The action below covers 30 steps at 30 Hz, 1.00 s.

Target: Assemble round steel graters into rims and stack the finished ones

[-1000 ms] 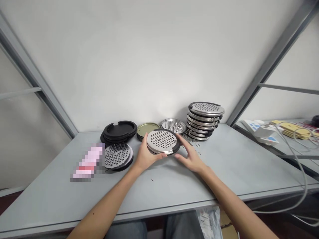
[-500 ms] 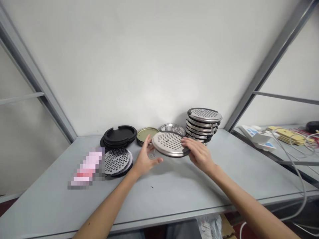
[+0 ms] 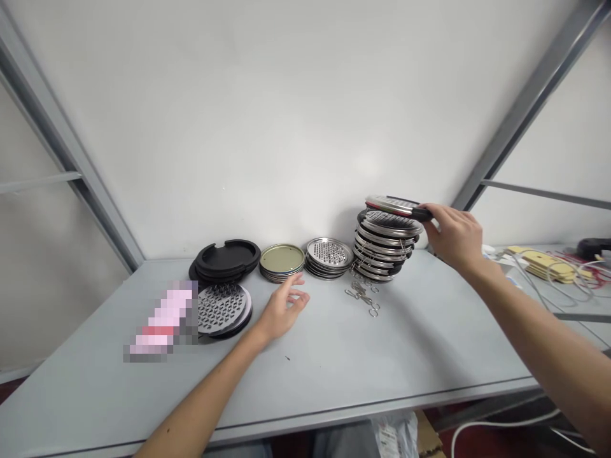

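Note:
My right hand (image 3: 456, 238) pinches the black edge of a round metal grater (image 3: 389, 205). It is tilted, just over the tall stack of similar graters (image 3: 384, 245) at the back right; whether they touch I cannot tell. My left hand (image 3: 285, 308) is open and holds nothing, its fingers apart above the table. Behind it stands a pile of round gold-toned discs (image 3: 281, 259). To their right is a pile of perforated metal discs (image 3: 329, 253). Several small wire loops (image 3: 363, 296) lie in front of the tall stack.
Black round holders (image 3: 229, 257) are piled at the back left, with grey perforated discs (image 3: 222, 308) in front. Beside these lies a blurred pink item (image 3: 160, 321). Metal frame posts flank the grey table (image 3: 324, 381). Yellow pieces (image 3: 548, 264) and cables lie on the right.
My right hand has carried the grater right and up, from mid-table to above the tall stack. My left hand has come away from the grater. The wire loops now show.

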Each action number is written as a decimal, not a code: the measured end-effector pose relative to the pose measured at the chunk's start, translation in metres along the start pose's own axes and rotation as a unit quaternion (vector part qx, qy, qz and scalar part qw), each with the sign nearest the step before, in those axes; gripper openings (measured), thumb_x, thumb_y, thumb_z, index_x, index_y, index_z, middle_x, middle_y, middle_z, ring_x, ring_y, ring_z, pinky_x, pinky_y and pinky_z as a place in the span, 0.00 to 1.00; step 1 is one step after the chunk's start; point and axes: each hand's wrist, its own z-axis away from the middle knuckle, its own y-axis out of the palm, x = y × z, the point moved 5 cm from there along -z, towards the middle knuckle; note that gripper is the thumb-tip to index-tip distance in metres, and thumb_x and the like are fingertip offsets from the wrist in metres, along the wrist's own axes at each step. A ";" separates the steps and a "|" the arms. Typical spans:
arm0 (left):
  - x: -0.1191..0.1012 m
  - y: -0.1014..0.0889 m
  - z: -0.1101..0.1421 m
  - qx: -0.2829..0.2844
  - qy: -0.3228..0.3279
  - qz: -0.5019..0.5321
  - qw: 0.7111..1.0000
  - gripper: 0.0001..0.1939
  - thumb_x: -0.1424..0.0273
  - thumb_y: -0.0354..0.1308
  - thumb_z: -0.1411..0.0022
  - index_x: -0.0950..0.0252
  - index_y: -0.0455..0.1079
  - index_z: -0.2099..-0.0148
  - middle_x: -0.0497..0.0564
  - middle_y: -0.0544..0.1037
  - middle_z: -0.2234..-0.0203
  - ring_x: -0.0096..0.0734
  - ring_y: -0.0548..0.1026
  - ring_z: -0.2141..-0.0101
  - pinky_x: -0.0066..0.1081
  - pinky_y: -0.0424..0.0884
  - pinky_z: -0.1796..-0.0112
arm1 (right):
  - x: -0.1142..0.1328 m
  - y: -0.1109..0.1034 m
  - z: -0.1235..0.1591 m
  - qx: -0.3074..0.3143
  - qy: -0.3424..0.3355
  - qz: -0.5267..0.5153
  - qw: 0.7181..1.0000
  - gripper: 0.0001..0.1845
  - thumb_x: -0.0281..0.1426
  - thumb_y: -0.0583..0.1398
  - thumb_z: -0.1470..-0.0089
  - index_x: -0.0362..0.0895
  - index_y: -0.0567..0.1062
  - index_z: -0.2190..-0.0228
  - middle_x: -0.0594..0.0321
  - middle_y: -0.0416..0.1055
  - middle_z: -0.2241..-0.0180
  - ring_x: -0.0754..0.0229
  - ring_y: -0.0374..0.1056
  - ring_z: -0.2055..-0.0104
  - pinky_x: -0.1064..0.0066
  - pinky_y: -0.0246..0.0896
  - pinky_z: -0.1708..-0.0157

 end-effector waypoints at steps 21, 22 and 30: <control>0.006 -0.004 -0.003 -0.015 -0.015 -0.160 0.987 0.15 0.62 0.52 0.38 0.66 0.72 0.56 0.55 0.77 0.58 0.33 0.75 0.64 0.31 0.72 0.63 | -0.009 0.005 -0.020 0.184 0.019 -0.164 0.969 0.21 0.28 0.58 0.52 0.50 0.75 0.54 0.62 0.77 0.56 0.54 0.73 0.57 0.64 0.65 0.54; 0.006 -0.004 -0.003 -0.014 -0.016 -0.163 0.986 0.15 0.61 0.52 0.38 0.66 0.73 0.56 0.55 0.77 0.58 0.33 0.75 0.64 0.31 0.72 0.63 | -0.007 0.003 -0.020 0.181 0.014 -0.168 0.969 0.22 0.28 0.58 0.52 0.49 0.74 0.54 0.62 0.76 0.56 0.54 0.72 0.56 0.64 0.65 0.53; 0.007 -0.003 -0.002 -0.010 -0.019 -0.172 0.985 0.15 0.62 0.53 0.38 0.66 0.73 0.56 0.54 0.77 0.58 0.32 0.76 0.64 0.31 0.72 0.63 | 0.014 -0.007 -0.016 0.160 0.026 -0.142 0.976 0.20 0.38 0.54 0.43 0.43 0.74 0.52 0.53 0.74 0.54 0.49 0.71 0.57 0.58 0.65 0.55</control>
